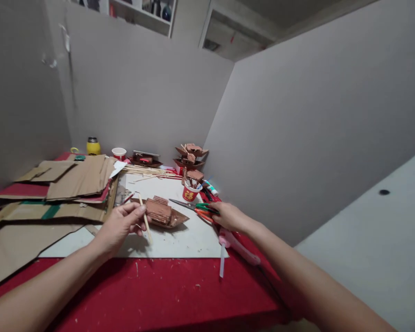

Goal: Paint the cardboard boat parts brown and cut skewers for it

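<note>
My left hand [127, 220] pinches a thin pale wooden stick [145, 226], held slanted over the white board. Just behind it rests a small brown model boat [174, 218] with a ridged, reddish-brown roof [158, 211]. At the board's right edge, my right hand [228, 216] is closed at the green handles of a pair of scissors [183, 204], whose blades point left. Orange handles [204, 215] of another tool lie right beneath. The right fingertips are partly hidden. Below that hand is a pink glue gun [240, 249] with a clear glue stick [222, 260] protruding.
Cardboard sheets [79, 182] are piled at the left. Thin sticks [152, 172] lie behind the boat. A red cup [191, 190] holds small brown pieces; more model boats [190, 157] are stacked at the back. Grey panels [152, 92] enclose the red-covered table [152, 295].
</note>
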Demonstrator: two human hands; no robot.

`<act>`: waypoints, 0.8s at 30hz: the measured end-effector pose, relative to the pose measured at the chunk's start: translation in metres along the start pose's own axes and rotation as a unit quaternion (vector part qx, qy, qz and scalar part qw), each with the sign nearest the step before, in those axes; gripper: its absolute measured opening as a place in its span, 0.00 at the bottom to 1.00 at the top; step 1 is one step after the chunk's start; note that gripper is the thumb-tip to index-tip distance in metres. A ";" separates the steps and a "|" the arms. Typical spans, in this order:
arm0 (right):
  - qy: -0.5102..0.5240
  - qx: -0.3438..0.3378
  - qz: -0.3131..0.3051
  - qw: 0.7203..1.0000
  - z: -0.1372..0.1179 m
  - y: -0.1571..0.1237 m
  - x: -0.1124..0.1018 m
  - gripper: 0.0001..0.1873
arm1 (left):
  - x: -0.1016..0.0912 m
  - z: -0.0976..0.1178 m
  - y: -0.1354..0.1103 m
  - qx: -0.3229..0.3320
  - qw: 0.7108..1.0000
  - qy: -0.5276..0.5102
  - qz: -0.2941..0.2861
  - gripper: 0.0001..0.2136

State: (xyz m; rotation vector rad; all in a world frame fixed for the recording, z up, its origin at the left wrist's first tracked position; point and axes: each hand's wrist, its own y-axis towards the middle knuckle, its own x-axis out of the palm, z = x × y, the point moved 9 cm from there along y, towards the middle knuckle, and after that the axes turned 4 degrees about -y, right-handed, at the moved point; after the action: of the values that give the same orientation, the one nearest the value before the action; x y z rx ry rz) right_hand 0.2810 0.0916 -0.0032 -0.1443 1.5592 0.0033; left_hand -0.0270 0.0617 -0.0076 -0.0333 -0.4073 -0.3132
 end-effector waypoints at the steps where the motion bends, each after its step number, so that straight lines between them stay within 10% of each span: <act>1: -0.010 0.000 -0.026 1.000 0.000 0.008 0.003 0.17 | 0.000 0.000 0.000 0.002 1.000 -0.003 0.000 0.18; 11: -0.079 -0.027 -0.118 0.989 -0.012 0.038 0.017 0.17 | -0.007 0.002 -0.001 0.009 0.998 -0.056 0.020 0.23; 24: 0.032 0.023 0.079 0.996 0.014 -0.021 -0.063 0.19 | -0.030 0.047 -0.001 0.081 0.983 -0.122 0.111 0.20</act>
State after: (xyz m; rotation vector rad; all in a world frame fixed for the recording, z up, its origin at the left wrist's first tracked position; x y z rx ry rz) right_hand 0.2965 0.0782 0.0619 0.0170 1.6296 0.0878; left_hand -0.0713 0.0741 0.0238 0.0426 -0.6654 -0.0550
